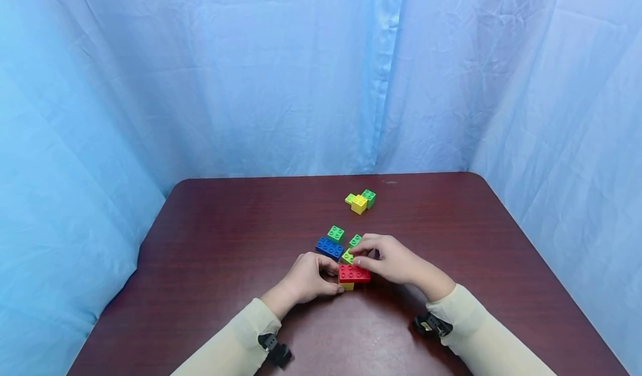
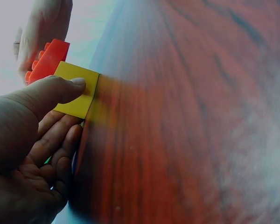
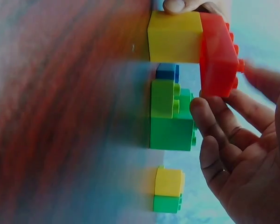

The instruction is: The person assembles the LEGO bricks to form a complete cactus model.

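Observation:
My left hand pinches a yellow brick between thumb and fingers, low by the table. Across its top sits a longer red brick, overhanging to the right, studs up. The right hand is over the red brick's far right end, its thumb blurred beside the studs in the right wrist view and its fingers loosely bent. Just beyond it, a lime brick and a green brick stand close together, partly covered by that hand in the head view. A blue brick is beyond my left fingers.
Another green brick stands behind the blue one. Farther back, a yellow brick, a green brick and a lime brick are grouped on the dark wood table. Blue curtains hang around the table.

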Motion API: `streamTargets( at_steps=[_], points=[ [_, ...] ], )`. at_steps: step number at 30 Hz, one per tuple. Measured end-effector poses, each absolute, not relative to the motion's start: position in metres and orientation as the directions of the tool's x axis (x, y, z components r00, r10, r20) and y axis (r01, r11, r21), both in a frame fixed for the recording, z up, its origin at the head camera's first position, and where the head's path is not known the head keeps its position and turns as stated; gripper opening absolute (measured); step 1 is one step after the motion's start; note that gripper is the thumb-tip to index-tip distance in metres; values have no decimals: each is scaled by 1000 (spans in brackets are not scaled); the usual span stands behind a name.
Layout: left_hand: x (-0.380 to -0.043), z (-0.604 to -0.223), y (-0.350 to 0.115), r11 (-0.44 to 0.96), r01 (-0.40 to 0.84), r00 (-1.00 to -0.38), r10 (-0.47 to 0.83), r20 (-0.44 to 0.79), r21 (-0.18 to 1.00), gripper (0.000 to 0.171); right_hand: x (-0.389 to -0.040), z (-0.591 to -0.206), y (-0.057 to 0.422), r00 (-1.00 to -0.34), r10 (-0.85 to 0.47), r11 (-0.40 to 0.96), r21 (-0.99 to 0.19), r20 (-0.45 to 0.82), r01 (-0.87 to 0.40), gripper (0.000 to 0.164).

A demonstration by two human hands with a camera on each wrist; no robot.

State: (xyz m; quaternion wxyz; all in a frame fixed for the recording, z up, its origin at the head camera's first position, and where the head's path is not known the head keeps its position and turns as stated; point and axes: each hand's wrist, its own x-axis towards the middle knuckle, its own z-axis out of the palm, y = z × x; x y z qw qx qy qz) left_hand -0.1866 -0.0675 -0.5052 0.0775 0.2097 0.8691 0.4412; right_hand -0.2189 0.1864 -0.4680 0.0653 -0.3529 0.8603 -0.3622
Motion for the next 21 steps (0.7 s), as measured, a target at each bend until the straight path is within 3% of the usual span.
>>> streamTargets(
  at_steps=[4, 21],
  points=[
    [-186, -505, -68, 519, 292, -900, 433, 46, 803, 23, -225, -469, 190, -768, -624, 519, -656, 147, -548, 19],
    [-186, -505, -68, 510, 278, -900, 435, 34, 814, 23, -240, -481, 190, -796, -602, 641, -556, 64, -529, 24]
  ],
)
